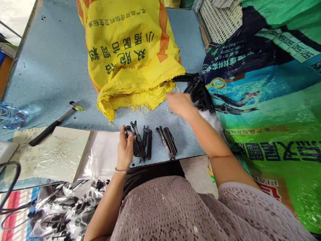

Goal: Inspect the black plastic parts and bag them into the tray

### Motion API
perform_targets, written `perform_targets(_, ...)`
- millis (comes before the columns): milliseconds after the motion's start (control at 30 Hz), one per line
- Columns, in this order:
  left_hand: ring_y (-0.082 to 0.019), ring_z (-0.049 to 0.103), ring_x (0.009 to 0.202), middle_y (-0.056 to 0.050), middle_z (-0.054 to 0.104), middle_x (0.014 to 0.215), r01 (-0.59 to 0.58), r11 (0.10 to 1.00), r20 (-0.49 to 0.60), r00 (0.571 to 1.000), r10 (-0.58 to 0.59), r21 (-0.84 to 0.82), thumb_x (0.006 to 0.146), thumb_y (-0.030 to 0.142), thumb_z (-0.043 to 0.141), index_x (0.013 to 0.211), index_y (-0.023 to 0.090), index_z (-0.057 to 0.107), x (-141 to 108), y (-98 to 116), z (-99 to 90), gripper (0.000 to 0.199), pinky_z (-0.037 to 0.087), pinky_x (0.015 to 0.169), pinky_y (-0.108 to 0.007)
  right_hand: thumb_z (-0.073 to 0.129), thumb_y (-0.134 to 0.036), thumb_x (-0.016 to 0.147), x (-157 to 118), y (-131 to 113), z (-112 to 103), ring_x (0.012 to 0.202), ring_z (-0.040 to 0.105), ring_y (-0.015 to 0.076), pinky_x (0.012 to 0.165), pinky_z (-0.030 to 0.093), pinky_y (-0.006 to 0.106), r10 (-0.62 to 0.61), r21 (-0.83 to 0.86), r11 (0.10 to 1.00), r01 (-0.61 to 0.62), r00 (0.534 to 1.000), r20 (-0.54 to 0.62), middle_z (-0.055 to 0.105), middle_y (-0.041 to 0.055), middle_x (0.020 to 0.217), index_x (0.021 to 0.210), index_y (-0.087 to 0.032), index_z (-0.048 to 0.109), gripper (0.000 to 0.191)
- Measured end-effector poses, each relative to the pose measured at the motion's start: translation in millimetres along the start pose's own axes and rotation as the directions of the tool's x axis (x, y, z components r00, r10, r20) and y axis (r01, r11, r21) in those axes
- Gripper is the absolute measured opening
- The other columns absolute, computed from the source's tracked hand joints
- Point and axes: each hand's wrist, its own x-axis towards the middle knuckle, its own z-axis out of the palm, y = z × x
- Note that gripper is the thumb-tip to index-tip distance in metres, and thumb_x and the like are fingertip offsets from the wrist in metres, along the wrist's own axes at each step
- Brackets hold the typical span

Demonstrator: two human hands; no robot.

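My left hand (124,147) is closed, thumb and fingers around the left end of a row of black folding tools (137,142) that look like multi-tools, near the table's front edge. A separate pair of the same black tools (167,142) lies a little to the right. My right hand (181,103) is at the frayed mouth of a yellow woven sack (140,77). Its fingers look curled but are blurred and partly hidden, so any hold on the sack is unclear. Just beyond that hand is a heap of black parts (200,93), partly under the sack.
A hammer (55,125) with a black handle rests on the left, partly over a pale board (67,147). White plastic bags (102,154) lie beside it. A large green-and-blue sack (265,117) stands at the right. Below left, bagged black parts (67,207) fill a crate.
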Motion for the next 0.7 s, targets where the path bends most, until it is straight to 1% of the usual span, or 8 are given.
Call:
perform_targets(100,-0.034,0.052,0.141,-0.023,0.061,0.143,-0.103,0.96,0.024,0.995,0.101,0.259,0.103,0.054,0.044,0.155,0.015,0.046,-2,-16,13.8,0.065,0.036,0.121,-0.055,0.048,-0.012,0.098,36,73,-9,0.107,0.071,0.0407,0.086,0.049,0.049,0.335,-0.18,0.935,-0.305,0.928,0.166,0.071,0.033,0.119,0.125,-0.005,0.072,0.037)
perform_targets(200,-0.039,0.046,0.145,-0.028,0.053,0.15,-0.25,0.873,0.073,0.967,0.243,0.419,0.104,0.048,0.042,0.144,0.01,0.057,0,-21,20.8,0.058,0.031,0.122,-0.062,0.05,-0.011,0.096,39,114,-5,0.115,0.069,0.0417,0.091,0.049,0.05,0.29,-0.175,0.95,-0.26,0.942,0.172,0.07,0.0323,0.126,0.131,-0.008,0.071,0.041)
perform_targets(300,-0.037,0.047,0.143,-0.025,0.054,0.147,-0.306,0.856,0.09,0.951,0.296,0.417,0.103,0.046,0.047,0.142,0.015,0.059,1,-14,15.7,0.051,0.034,0.12,-0.061,0.052,-0.017,0.098,17,122,-5,0.112,0.07,0.0383,0.092,0.05,0.048,0.199,-0.063,0.978,-0.198,0.98,0.02,0.073,0.025,0.122,0.132,-0.014,0.071,0.039)
perform_targets(400,-0.032,0.055,0.135,-0.02,0.057,0.144,-0.262,0.933,0.017,0.964,0.266,0.246,0.1,0.049,0.057,0.136,0.019,0.064,-2,10,11.7,0.048,0.043,0.116,-0.055,0.051,-0.025,0.101,-17,97,-6,0.098,0.073,0.0296,0.089,0.053,0.043,0.159,0.265,0.959,-0.1,0.965,-0.21,0.076,0.0145,0.114,0.136,-0.02,0.068,0.039)
perform_targets(500,-0.029,0.065,0.122,-0.017,0.063,0.139,-0.039,0.964,0.143,0.987,0.079,-0.264,0.097,0.063,0.056,0.128,0.019,0.069,1,45,21.7,0.056,0.052,0.109,-0.048,0.049,-0.03,0.104,-54,39,3,0.086,0.073,0.0229,0.081,0.058,0.038,0.089,0.589,0.792,0.16,0.924,-0.371,0.076,0.0076,0.107,0.136,-0.025,0.066,0.037)
perform_targets(600,-0.032,0.067,0.124,-0.016,0.071,0.131,0.353,0.666,0.444,0.895,-0.038,-0.656,0.093,0.077,0.049,0.127,0.019,0.068,12,73,34.5,0.069,0.055,0.106,-0.05,0.055,-0.028,0.104,-83,-18,15,0.091,0.071,0.0199,0.08,0.059,0.035,-0.248,0.625,0.543,0.561,0.818,-0.519,0.074,0.0045,0.098,0.126,-0.028,0.072,0.028)
perform_targets(667,-0.031,0.069,0.12,-0.012,0.075,0.12,0.435,0.524,0.479,0.876,-0.057,-0.733,0.092,0.069,0.059,0.124,0.021,0.067,18,82,35.1,0.057,0.057,0.102,-0.047,0.054,-0.023,0.105,-93,-37,16,0.092,0.07,0.0176,0.082,0.058,0.033,-0.415,0.625,0.425,0.655,0.755,-0.508,0.072,0.0032,0.094,0.126,-0.029,0.072,0.028)
perform_targets(700,-0.029,0.072,0.115,-0.01,0.076,0.114,0.42,0.506,0.452,0.89,-0.066,-0.753,0.091,0.061,0.066,0.121,0.022,0.066,20,84,33.0,0.049,0.058,0.099,-0.045,0.052,-0.023,0.106,-95,-40,14,0.089,0.069,0.0165,0.081,0.058,0.032,-0.433,0.647,0.413,0.641,0.763,-0.479,0.071,0.0026,0.093,0.127,-0.028,0.07,0.028)
